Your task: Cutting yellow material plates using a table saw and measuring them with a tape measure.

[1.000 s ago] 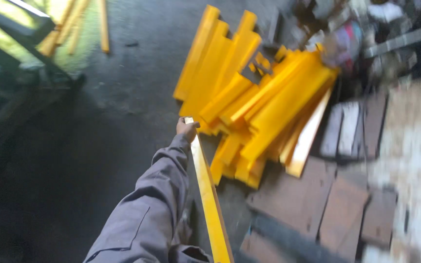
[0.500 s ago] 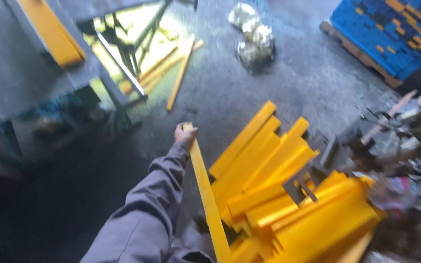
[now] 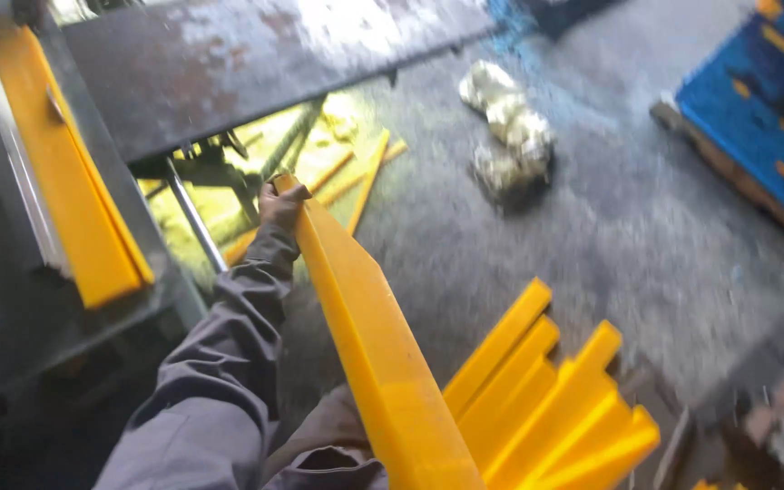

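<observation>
Head view: left hand is out ahead at arm's length, fingers wrapped round the far end of a long yellow bar. The bar's long axis runs from that hand back and down toward the body, near end at the bottom edge of the frame. Right hand looks to sit low, close to the body, under or beside the bar's near part; can't tell if it's gripping. Hands well apart, one at each end. The far tip points at the dark metal table w/ a yellow plank on the left. More yellow bars piled on the floor to the right.
</observation>
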